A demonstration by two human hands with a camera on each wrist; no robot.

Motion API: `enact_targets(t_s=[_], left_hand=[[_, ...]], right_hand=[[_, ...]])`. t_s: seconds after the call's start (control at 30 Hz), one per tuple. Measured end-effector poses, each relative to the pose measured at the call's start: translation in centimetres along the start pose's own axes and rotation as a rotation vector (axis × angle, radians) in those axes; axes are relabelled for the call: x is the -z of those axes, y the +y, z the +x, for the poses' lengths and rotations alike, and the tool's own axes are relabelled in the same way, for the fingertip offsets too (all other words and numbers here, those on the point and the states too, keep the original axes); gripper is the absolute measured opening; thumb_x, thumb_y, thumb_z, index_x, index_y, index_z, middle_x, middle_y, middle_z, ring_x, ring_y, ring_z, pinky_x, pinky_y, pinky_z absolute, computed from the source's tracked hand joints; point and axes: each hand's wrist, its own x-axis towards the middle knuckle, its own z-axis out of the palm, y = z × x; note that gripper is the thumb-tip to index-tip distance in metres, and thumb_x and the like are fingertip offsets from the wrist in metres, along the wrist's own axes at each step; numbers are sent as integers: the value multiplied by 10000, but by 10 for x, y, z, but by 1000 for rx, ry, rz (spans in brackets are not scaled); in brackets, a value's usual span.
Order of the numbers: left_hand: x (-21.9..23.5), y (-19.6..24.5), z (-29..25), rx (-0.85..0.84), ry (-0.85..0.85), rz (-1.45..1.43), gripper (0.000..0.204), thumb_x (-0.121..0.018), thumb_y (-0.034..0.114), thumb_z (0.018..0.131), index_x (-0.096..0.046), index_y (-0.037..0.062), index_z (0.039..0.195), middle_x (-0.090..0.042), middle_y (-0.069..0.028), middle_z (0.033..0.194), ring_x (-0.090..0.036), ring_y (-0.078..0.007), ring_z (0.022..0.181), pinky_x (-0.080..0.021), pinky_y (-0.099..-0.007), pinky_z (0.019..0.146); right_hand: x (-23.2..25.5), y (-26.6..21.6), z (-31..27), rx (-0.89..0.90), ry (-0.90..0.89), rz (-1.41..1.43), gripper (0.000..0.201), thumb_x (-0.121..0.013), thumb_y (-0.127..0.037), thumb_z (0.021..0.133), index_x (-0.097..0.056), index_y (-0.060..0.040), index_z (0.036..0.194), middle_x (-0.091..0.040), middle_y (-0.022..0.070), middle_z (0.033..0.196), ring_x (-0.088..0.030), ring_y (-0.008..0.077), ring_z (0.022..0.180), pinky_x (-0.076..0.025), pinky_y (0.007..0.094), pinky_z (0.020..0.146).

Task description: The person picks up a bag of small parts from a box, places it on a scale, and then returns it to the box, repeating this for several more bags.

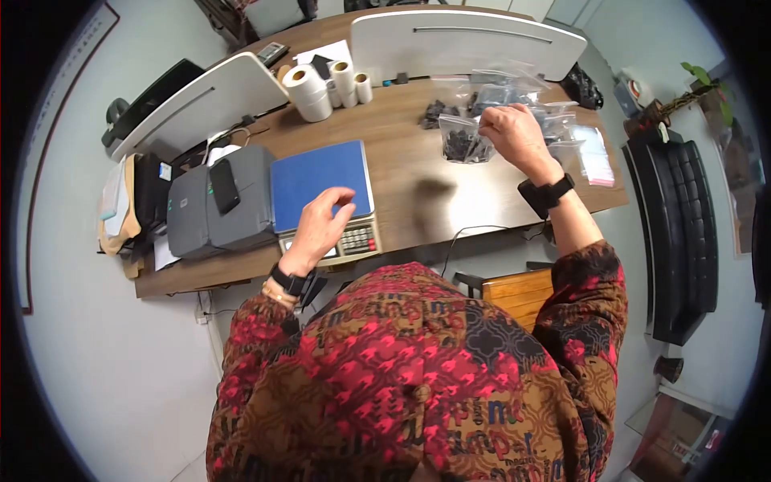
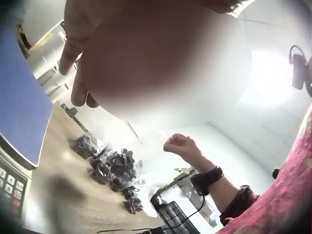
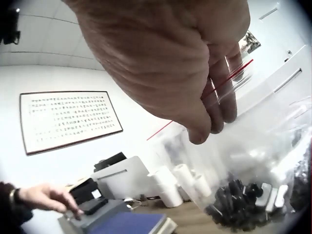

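My right hand (image 1: 516, 138) pinches the top edge of a clear zip bag (image 1: 464, 143), by its red seal line in the right wrist view. Small black parts (image 3: 236, 204), with a few pale ones among them, lie in the bottom of this bag. Over the front of a blue-topped weighing scale (image 1: 321, 181) hovers my left hand (image 1: 320, 227), its fingers loosely bent around nothing. Several more clear bags of dark parts (image 2: 117, 165) lie to the right, beside and behind the held one.
Rolls of white labels (image 1: 309, 95) stand behind the scale. A grey printer-like machine (image 1: 189, 209) with a black handset sits left of it. White partitions (image 1: 466, 40) line the desk's back. A flat pack (image 1: 594, 157) lies at the right edge; a cable hangs over the front.
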Motion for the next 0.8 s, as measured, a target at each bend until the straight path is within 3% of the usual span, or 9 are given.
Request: enact_targets(t_s=[0.23, 0.4, 0.47, 0.5, 0.6, 0.63, 0.67, 0.73, 0.8], left_hand=[[62, -9, -11, -121, -107, -183, 520, -719, 178, 793, -493, 11, 1230, -576, -143, 1148, -573, -239, 1025, -457, -343, 913], [125, -17, -43, -111, -141, -326, 548, -746, 200, 772, -505, 18, 1228, -589, -134, 1132, -567, -205, 1028, -450, -341, 915], [151, -24, -55, -48, -279, -259, 529, -769, 168, 756, -536, 14, 1206, -623, -100, 1053, -580, -195, 1038, -447, -317, 917], [159, -21, -62, -62, -262, -271, 382, -754, 165, 772, -608, 9, 1089, -641, -77, 975, -603, -187, 946, -447, -297, 884], [183, -37, -78, -10, -367, -251, 226, -728, 146, 795, -651, 7, 955, -650, -79, 996, -610, -174, 855, -448, -279, 873], [189, -38, -81, -84, -309, -210, 116, -697, 125, 807, -670, 17, 837, -676, -76, 902, -615, -179, 778, -441, -319, 908], [195, -42, -83, -86, -305, -213, 116, -697, 125, 807, -670, 17, 837, -676, -76, 902, -615, -179, 778, -441, -319, 908], [202, -49, -88, -267, -213, -101, 93, -679, 117, 799, -670, 24, 797, -671, -67, 759, -617, -197, 749, -418, -395, 957], [203, -52, -91, -263, -183, -114, 85, -660, 119, 797, -667, 39, 768, -646, -51, 663, -618, -223, 727, -389, -454, 985]], right_hand=[[0, -169, 13, 42, 60, 125, 117, -711, -141, 729, -607, -88, 725, -638, 61, 711, -633, 257, 722, -474, 376, 792], [-17, -284, 13, 28, 12, 203, 116, -711, -133, 716, -606, -98, 751, -637, 55, 716, -626, 255, 725, -456, 381, 746], [-28, -318, 12, 40, 27, 284, 113, -706, -128, 714, -606, -95, 754, -635, 57, 718, -623, 256, 729, -453, 379, 739], [-31, -333, 11, 42, 25, 323, 103, -695, -118, 717, -605, -91, 761, -632, 56, 723, -621, 255, 737, -452, 378, 741], [-35, -370, 13, 55, 2, 351, 81, -670, -123, 739, -605, -82, 762, -630, 59, 730, -617, 259, 753, -448, 375, 754], [-35, -377, 14, 56, 0, 346, 81, -670, -123, 739, -605, -82, 762, -630, 59, 730, -617, 259, 753, -448, 375, 754], [-35, -383, 15, 53, -15, 364, 80, -668, -126, 744, -605, -80, 763, -631, 60, 733, -615, 260, 755, -447, 372, 757], [-37, -392, 14, 52, -47, 389, 81, -666, -129, 749, -606, -78, 763, -632, 61, 735, -613, 261, 757, -446, 370, 760], [-39, -396, 13, 24, -68, 437, 84, -666, -128, 756, -609, -69, 773, -639, 69, 747, -618, 269, 761, -449, 375, 765]])
